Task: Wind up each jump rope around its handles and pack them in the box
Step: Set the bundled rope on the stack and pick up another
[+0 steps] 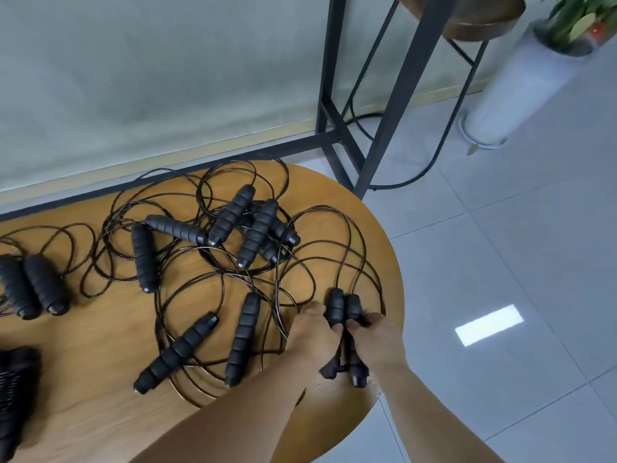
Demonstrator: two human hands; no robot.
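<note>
Left hand (314, 332) gripping one black handle (335, 307), right hand (375, 339) gripping the other handle (354, 307), held side by side near the right edge of the wooden surface (100, 379); rope (347, 235) looping away behind; more handles and tangled ropes (207, 262) lying to the left.

Round wooden table (100, 379), right edge: left hand (314, 332) and right hand (374, 335) grip two black handles (344, 307) held side by side, thin cord (334, 215) looping away toward table centre. Loose handles (230, 215) tangled mid-table. Handle pair (31, 285) at left edge. Black metal stand (394, 95) beyond table.
</note>
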